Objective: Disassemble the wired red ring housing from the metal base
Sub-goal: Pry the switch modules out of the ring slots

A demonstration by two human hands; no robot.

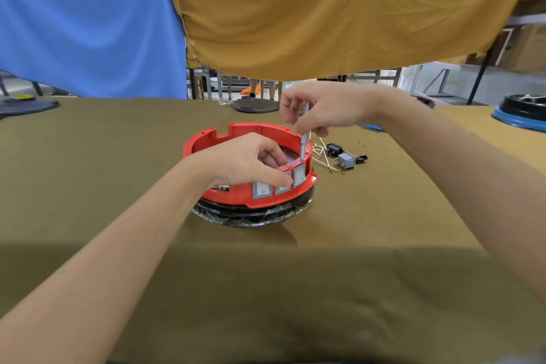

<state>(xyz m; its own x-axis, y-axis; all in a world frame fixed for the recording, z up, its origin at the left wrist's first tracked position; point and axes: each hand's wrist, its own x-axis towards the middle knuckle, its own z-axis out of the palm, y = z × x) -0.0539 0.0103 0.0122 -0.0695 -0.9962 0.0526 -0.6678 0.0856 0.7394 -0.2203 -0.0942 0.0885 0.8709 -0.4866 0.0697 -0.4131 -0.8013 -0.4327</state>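
A red ring housing (236, 131) sits on a black, plastic-wrapped base (251, 214) in the middle of the table. Grey rocker switches (261, 190) line its front wall. My left hand (245, 161) rests on the ring's near rim, fingers curled over the edge and thumb pressing by the middle switch. My right hand (322, 108) holds a thin grey screwdriver (304, 145) upright, its tip at the top of the rightmost switch (299, 176), which is tilted out of its slot.
Loose yellow wires (322, 158), a black socket part (334, 148) and a removed grey switch (346, 160) lie right of the ring. Dark round bases stand at the far left (26, 105), far middle (255, 105) and far right (523, 114). Blue and mustard cloths hang behind.
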